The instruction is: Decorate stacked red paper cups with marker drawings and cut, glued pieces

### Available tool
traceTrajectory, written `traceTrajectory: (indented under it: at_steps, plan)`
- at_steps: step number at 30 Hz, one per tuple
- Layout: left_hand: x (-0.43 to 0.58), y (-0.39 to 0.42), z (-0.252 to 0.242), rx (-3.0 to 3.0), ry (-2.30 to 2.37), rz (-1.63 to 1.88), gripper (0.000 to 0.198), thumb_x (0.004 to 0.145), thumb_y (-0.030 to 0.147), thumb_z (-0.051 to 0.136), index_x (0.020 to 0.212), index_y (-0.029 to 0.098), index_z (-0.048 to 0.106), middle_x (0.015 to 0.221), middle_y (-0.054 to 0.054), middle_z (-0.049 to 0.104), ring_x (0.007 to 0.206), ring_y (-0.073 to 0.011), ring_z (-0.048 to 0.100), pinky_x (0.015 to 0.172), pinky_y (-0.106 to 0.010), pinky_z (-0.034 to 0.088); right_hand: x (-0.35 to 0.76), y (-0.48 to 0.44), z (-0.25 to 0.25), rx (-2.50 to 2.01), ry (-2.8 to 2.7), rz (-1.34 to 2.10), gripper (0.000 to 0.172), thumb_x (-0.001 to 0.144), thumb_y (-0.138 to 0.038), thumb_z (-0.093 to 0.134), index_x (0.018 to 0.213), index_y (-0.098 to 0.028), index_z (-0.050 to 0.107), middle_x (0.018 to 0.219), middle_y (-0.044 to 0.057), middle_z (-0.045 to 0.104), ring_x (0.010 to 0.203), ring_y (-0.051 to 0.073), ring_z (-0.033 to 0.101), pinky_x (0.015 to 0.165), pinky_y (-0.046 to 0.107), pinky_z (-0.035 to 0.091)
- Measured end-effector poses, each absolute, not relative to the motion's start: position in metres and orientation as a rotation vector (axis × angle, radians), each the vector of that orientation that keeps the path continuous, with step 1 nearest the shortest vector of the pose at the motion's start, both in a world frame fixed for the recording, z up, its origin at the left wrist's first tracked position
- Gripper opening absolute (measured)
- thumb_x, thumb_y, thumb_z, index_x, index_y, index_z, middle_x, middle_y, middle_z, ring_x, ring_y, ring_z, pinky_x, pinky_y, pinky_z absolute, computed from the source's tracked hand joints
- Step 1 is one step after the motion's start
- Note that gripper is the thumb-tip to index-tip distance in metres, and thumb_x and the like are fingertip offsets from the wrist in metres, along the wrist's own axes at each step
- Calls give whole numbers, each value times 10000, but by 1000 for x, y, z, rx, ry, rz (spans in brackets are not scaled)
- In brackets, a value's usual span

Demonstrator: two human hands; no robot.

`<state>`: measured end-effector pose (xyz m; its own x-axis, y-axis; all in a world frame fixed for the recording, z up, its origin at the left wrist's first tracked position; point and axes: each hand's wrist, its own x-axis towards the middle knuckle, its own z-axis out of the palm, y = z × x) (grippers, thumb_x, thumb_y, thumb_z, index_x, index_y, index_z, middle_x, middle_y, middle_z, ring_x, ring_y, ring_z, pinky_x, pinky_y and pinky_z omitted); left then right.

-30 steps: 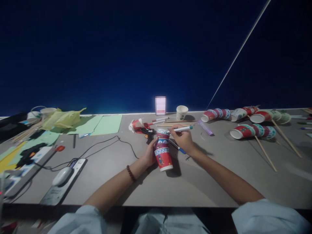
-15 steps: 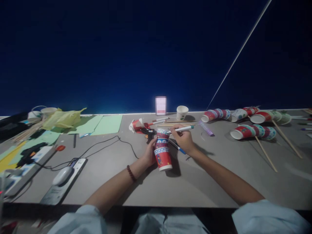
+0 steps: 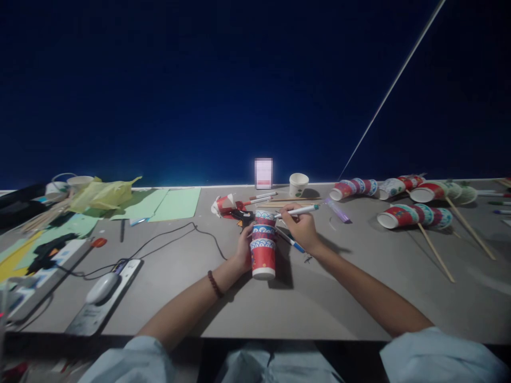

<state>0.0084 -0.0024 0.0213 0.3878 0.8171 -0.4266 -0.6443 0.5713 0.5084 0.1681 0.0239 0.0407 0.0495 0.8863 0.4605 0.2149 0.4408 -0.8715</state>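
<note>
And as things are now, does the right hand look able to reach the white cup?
Probably yes: between the right hand and the white cup seem to lie only thin sticks, though its marker may hinder grasping.

Middle of the table (image 3: 343, 308) now, and here's the stack of cups (image 3: 263, 258), with the left hand (image 3: 244, 247) against its left side! Over on its right, the right hand (image 3: 300, 227) has a marker (image 3: 297, 211), tip end by the upper cup. Behind the stack sits the glue gun (image 3: 242, 216); further back, sticks (image 3: 287, 205) lie before a lone cup (image 3: 298, 185). Out right, more cup stacks (image 3: 413, 215) on their sides! Far left, a power strip (image 3: 51, 279), a bag (image 3: 101, 195) beyond it, paper (image 3: 175, 205) to the bag's right.
</note>
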Motion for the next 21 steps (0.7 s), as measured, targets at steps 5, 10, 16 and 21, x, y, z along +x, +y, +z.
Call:
traceTrajectory:
  at_steps: [5,10,16,21]
  plan:
    - [9,-3,22,274,690,958,471,887,434,409,890,31,652,740,-151,706,583,-218,658,589,-332,522,167,23,42,-1019,-1506,646,205,832,-373,576,747,-187,579,682,0,602,592,123,542,549,227,442]
    - [8,-1,20,274,685,949,468,881,435,417,913,29,648,736,-154,705,576,-219,655,570,-330,518,167,21,43,-1016,-1531,629,203,838,-364,569,736,-189,581,692,0,600,608,124,538,557,227,437]
    - [8,0,17,276,709,950,470,868,448,435,939,31,641,765,-158,711,568,-218,657,566,-326,519,167,21,42,-1022,-1547,613,202,839,-363,569,735,-190,576,686,-4,586,610,122,528,567,228,432]
    - [7,0,18,279,715,946,467,873,450,429,930,38,641,756,-153,711,561,-218,658,553,-323,521,167,21,43,-1022,-1554,606,201,840,-359,565,729,-191,574,678,-4,588,604,122,527,566,230,433]
